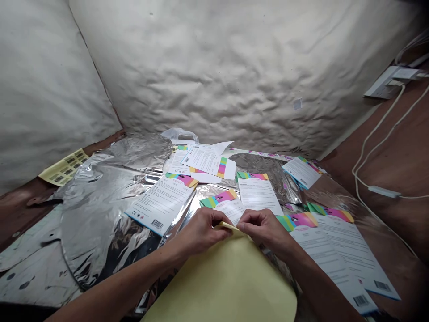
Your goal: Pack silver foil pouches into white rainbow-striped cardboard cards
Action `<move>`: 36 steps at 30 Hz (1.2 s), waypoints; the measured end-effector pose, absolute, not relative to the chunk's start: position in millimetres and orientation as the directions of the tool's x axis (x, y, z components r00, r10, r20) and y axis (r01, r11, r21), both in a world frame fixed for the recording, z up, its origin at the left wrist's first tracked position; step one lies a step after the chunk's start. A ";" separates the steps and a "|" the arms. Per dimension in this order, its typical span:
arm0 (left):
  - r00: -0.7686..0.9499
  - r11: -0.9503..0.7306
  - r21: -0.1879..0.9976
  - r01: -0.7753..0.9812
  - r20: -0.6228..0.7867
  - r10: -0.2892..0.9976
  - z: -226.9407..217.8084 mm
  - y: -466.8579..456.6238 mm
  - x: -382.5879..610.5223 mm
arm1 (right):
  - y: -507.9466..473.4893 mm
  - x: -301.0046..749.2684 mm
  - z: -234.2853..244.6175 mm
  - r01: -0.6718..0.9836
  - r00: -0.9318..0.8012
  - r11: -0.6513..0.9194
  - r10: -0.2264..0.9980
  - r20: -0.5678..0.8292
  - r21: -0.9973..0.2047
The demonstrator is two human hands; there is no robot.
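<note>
The printed cards carry blocks of text too small to read. One card shows a barcode and small symbols; barcodes also line the yellow label sheet.

Bare left hand, bare right hand, slim bare left forearm, slim bare right forearm
</note>
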State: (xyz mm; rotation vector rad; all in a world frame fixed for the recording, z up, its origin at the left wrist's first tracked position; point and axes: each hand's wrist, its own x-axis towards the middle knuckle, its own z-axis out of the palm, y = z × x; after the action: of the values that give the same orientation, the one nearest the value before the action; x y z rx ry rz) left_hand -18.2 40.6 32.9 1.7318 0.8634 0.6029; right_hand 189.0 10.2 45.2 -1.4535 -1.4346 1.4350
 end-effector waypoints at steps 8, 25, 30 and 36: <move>0.536 -0.141 0.911 0.388 -0.098 0.839 41.2 35.0 -23.8 | 37.1 201.0 58.6 0.504 -0.098 0.066 0.995 0.019 -0.861; 0.692 -0.648 0.460 0.607 0.095 0.715 17.6 25.3 -20.5 | 72.8 177.5 -1.2 0.811 -0.350 0.542 0.751 0.560 -0.221; 0.698 -0.645 0.462 0.609 0.073 0.712 16.6 27.6 -19.3 | 70.6 173.8 -3.0 0.841 -0.440 0.538 0.739 0.511 -0.055; 0.697 -0.640 0.469 0.609 0.068 0.714 19.7 28.7 -19.1 | 67.6 170.9 -1.7 0.865 -0.450 0.501 0.756 0.475 0.023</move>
State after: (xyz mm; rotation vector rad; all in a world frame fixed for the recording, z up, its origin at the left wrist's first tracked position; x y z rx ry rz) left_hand -19.1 28.7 19.7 2.4934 1.0254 0.3462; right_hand 170.9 67.6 -1.7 -1.3420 -2.3430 -0.3672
